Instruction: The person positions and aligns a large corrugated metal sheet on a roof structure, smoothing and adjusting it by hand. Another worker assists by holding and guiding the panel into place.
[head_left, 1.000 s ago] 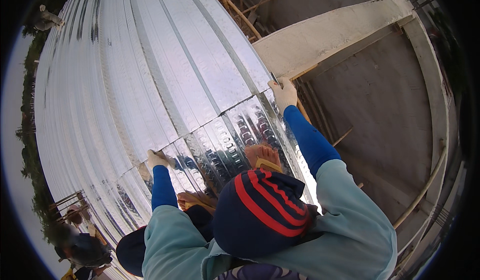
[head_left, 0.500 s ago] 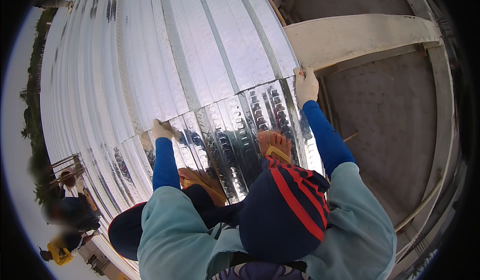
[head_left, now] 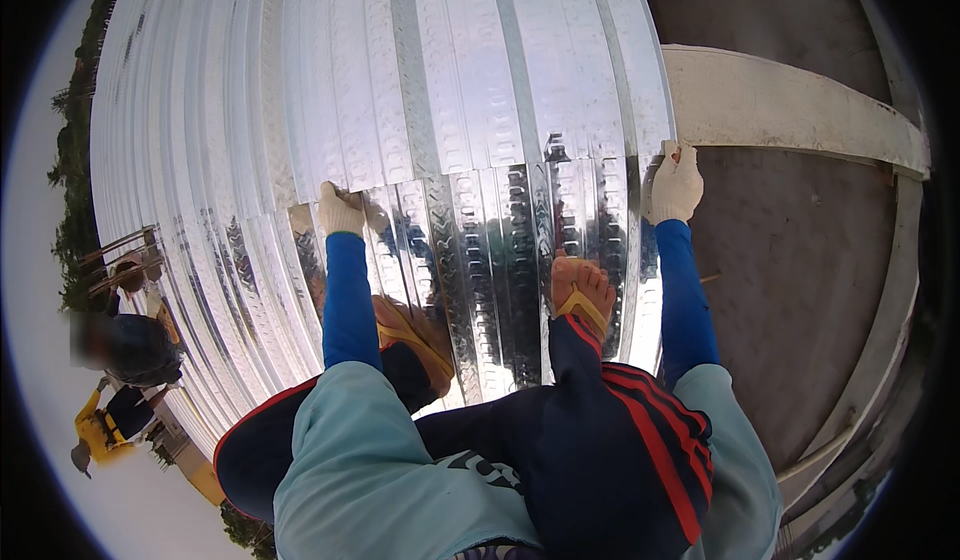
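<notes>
The white-gloved left hand pinches the near edge of a silvery ribbed metal sheet; the white-gloved right hand pinches its corner, beside a grey, beam-framed opening.

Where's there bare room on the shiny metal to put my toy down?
Bare: the ribbed upper sheet beyond the left hand and right hand, left of the concrete beam; also the lower sheet between the left foot and right foot. Crowded: the upper sheet's near edge, where both hands grip.
</notes>
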`<state>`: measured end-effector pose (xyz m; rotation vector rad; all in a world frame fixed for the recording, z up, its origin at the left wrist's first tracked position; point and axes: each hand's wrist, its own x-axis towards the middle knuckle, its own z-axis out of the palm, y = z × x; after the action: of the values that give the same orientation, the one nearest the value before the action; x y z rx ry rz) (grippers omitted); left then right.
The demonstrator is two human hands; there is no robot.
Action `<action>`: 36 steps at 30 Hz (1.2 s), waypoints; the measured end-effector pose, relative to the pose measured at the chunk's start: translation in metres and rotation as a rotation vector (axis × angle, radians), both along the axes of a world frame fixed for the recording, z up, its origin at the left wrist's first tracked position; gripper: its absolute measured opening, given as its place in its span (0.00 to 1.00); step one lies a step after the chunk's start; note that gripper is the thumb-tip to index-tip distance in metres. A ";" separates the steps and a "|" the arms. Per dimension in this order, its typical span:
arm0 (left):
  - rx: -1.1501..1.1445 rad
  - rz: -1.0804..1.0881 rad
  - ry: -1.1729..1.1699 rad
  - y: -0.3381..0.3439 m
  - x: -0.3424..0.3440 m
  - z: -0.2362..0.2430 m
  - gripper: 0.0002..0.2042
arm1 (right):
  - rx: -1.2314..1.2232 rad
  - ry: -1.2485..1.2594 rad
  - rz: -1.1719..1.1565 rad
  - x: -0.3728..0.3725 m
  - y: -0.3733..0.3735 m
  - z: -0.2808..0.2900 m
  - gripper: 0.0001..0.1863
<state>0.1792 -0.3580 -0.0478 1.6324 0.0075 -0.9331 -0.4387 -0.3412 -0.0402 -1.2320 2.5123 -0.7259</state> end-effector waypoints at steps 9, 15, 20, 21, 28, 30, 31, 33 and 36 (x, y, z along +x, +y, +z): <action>0.025 -0.027 0.019 -0.002 -0.007 -0.009 0.15 | 0.118 0.280 0.071 -0.003 -0.025 0.033 0.23; 0.016 -0.110 0.078 -0.004 0.006 -0.016 0.17 | 0.337 0.001 0.012 -0.008 -0.063 0.066 0.36; 0.029 -0.105 0.123 -0.024 0.007 -0.040 0.16 | 0.331 -0.068 0.245 -0.056 -0.069 0.065 0.31; -0.009 -0.305 -0.042 -0.007 0.051 -0.053 0.15 | 0.328 -0.057 0.277 -0.051 -0.080 0.078 0.31; 0.090 -0.825 -0.884 0.036 0.097 -0.069 0.16 | 0.376 -0.025 0.298 -0.050 -0.074 0.077 0.29; 0.110 -0.492 -0.423 0.009 0.018 -0.036 0.15 | 0.395 0.084 0.284 -0.060 -0.068 0.063 0.29; 0.044 -0.072 0.108 -0.001 -0.012 -0.017 0.15 | 0.397 0.125 0.291 -0.062 -0.063 0.056 0.29; 0.087 -0.070 0.051 0.018 0.000 -0.015 0.16 | 0.361 0.168 0.330 -0.055 -0.067 0.043 0.31; -0.021 -0.053 0.078 0.015 -0.002 -0.009 0.15 | 0.284 0.139 0.348 -0.061 -0.069 0.021 0.32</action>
<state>0.1772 -0.3428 -0.0567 1.5828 0.0077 -1.0339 -0.4994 -0.4104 -0.0197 -1.5941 2.3065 -0.1998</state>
